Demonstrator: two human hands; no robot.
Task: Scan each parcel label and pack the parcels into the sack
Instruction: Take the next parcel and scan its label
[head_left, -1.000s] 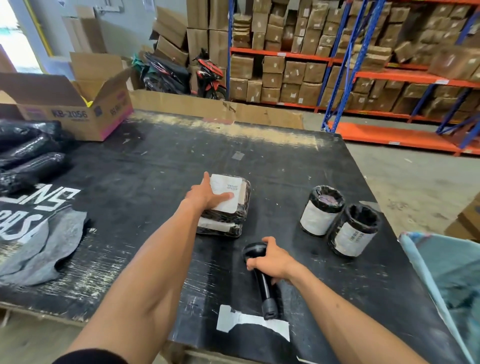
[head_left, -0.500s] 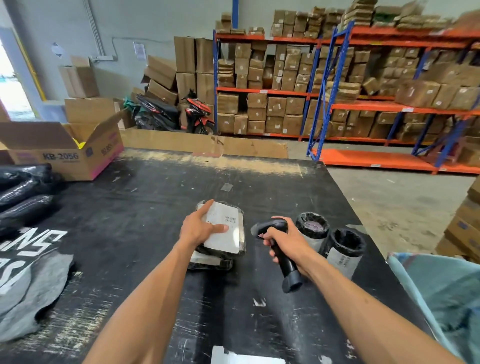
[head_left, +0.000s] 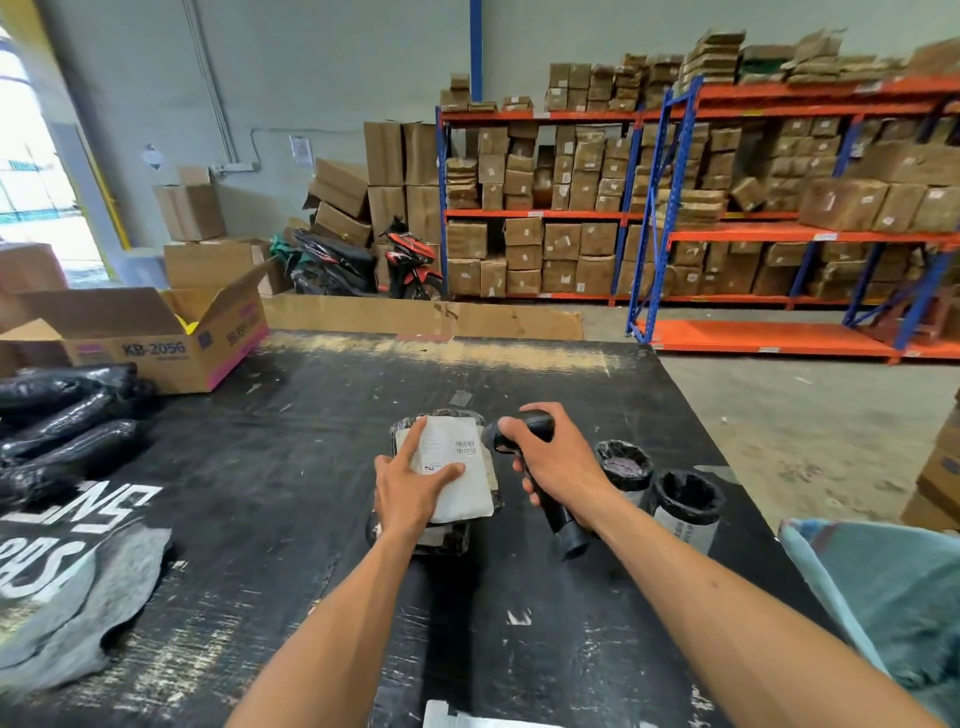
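**Scanner raised to the label**

Lifted off the table a second ago, the barcode scanner (head_left: 524, 467) now sits clamped in my right hand (head_left: 558, 467), its head just beside the top parcel (head_left: 457, 467). My left hand (head_left: 408, 493) lies flat on that parcel's label (head_left: 465, 451), fingers spread, steadying the stack on the black table (head_left: 291, 467). I should keep my thumb off the barcode (it's close). Two cylindrical parcels (head_left: 654, 488) wait nearby; the sack (head_left: 883, 597) gapes at right.
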